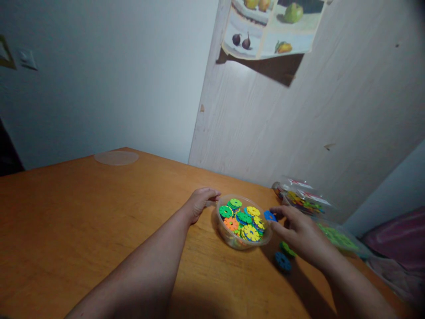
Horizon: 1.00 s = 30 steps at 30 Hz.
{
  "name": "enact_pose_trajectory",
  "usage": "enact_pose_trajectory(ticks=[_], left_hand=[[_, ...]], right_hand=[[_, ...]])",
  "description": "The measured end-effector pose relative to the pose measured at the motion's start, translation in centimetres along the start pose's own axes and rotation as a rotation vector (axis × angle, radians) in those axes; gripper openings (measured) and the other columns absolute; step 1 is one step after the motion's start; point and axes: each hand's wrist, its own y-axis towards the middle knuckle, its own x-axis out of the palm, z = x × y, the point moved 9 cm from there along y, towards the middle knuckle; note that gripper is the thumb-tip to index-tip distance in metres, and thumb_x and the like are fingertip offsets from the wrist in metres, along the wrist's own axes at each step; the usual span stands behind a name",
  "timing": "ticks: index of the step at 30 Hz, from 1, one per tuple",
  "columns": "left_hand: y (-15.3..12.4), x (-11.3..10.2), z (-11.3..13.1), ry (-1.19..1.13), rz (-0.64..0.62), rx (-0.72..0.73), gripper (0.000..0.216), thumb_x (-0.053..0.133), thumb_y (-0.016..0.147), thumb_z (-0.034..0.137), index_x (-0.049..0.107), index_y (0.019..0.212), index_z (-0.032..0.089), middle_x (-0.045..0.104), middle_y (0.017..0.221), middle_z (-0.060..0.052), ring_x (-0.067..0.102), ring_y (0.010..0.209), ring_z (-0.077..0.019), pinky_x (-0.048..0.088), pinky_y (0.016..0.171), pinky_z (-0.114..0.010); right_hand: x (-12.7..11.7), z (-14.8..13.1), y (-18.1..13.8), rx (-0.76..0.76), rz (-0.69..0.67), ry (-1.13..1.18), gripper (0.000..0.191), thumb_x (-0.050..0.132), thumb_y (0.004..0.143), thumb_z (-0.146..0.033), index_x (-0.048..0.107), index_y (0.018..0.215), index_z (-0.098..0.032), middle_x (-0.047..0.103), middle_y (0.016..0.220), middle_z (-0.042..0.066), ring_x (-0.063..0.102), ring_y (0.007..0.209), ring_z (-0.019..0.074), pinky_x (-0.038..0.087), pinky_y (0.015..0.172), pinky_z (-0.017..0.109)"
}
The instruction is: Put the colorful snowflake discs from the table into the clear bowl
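A clear plastic bowl (223, 230) sits on the wooden table (83, 221), filled with several coloured flower-shaped discs (244, 219) in green, yellow, orange and blue. My left hand (201, 201) grips the bowl's left rim, fingers curled over it. My right hand (297, 230) is at the bowl's right side, fingertips pinching a blue disc (269, 216) above the rim. A green disc (286, 249) and another blue disc (283, 261) lie on the table under my right wrist.
A clear round lid (116, 157) lies at the table's far edge. Plastic bags of more coloured discs (303, 201) lie at the right, beside a pale wooden panel (282, 124). A fruit poster (272, 26) hangs above.
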Motion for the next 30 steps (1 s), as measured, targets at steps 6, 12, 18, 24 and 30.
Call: enact_pose_trajectory(ticks=[6,12,18,24,30], left_hand=[[-0.1,0.0,0.0,-0.007,0.014,-0.014,0.027,0.072,0.067,0.039,0.069,0.074,0.013,0.069,0.078,-0.006,0.060,0.073,-0.0166,0.044,0.071,-0.029],[0.0,0.2,0.0,-0.009,-0.007,0.000,0.026,0.071,0.070,0.038,0.069,0.074,0.013,0.068,0.079,-0.007,0.060,0.073,-0.0165,0.044,0.071,-0.029],[0.0,0.0,0.0,-0.008,0.009,0.002,0.026,0.071,0.068,0.038,0.070,0.076,0.013,0.069,0.080,-0.007,0.061,0.075,-0.0171,0.044,0.072,-0.029],[0.1,0.1,0.0,0.001,-0.001,-0.004,0.024,0.071,0.069,0.036,0.069,0.074,0.013,0.068,0.078,-0.006,0.060,0.073,-0.0165,0.044,0.071,-0.029],[0.0,-0.1,-0.1,0.002,0.007,-0.015,0.026,0.072,0.069,0.038,0.070,0.076,0.013,0.068,0.079,-0.007,0.061,0.074,-0.0168,0.045,0.072,-0.029]], right_hand=[[1.2,-0.3,3.1,0.006,-0.010,-0.001,0.044,0.053,0.083,-0.045,0.065,0.114,-0.017,0.070,0.098,0.009,0.063,0.075,0.0191,0.048,0.070,0.032],[0.3,4.5,0.7,0.074,-0.001,-0.023,0.037,0.050,0.083,-0.043,0.067,0.105,-0.019,0.070,0.097,0.007,0.064,0.077,0.0200,0.048,0.070,0.032],[2.4,9.4,-3.2,0.207,-0.165,0.020,0.044,0.053,0.080,-0.051,0.068,0.104,-0.017,0.071,0.094,0.009,0.065,0.079,0.0231,0.048,0.068,0.032],[4.8,10.4,-4.3,0.217,-0.234,0.071,0.034,0.059,0.076,-0.046,0.071,0.093,-0.018,0.072,0.091,0.007,0.065,0.084,0.0237,0.047,0.070,0.031],[4.7,10.3,-4.2,0.228,-0.234,0.045,0.030,0.056,0.078,-0.046,0.068,0.082,-0.019,0.071,0.080,0.005,0.064,0.074,0.0223,0.045,0.062,0.031]])
